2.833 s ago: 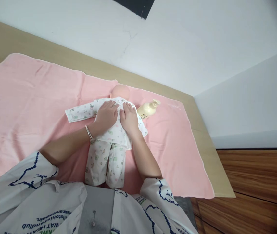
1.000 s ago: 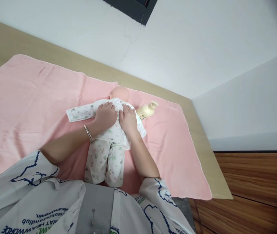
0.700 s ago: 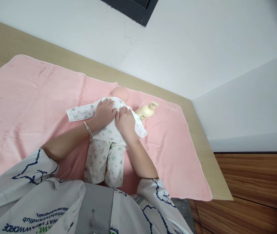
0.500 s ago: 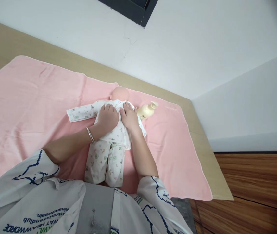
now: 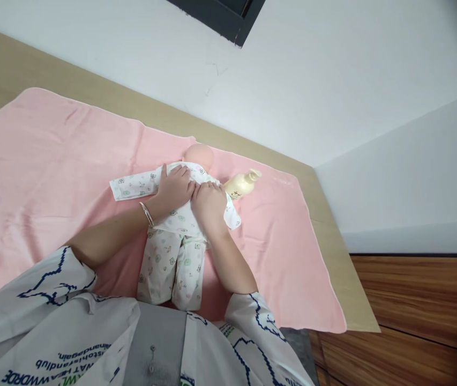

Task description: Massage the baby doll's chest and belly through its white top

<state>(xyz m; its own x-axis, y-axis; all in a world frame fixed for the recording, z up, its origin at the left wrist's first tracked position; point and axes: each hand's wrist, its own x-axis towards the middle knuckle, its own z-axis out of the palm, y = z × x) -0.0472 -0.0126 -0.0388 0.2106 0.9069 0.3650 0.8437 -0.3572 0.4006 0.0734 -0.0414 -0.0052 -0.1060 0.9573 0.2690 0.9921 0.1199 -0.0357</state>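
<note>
A doll lies on its back or front, I cannot tell which; its bare round head (image 5: 198, 156) points away from me. It wears a white printed shirt (image 5: 186, 221) and matching trousers (image 5: 159, 268). Across the upper left of the shirt rests my left hand (image 5: 174, 187), thumb apart and fingers laid over the cloth. Beside it, touching it, my right hand (image 5: 209, 206) is closed at the shirt's front, its fingertips curled out of sight. One sleeve (image 5: 134, 186) stretches out to the left; the other (image 5: 232, 214) shows right of my right hand.
A cream pump bottle (image 5: 241, 185) lies tilted by the doll's right-hand side. Beneath everything, a pink blanket (image 5: 284, 257) covers much of the pale wooden table (image 5: 328, 230). A white wall (image 5: 292, 80) rises behind, and wood-grain panels (image 5: 421, 300) are at lower right.
My right hand has moved slightly left and nearer me, its fingers going from flat to curled. My left hand has loosened from a curl, its thumb now apart.
</note>
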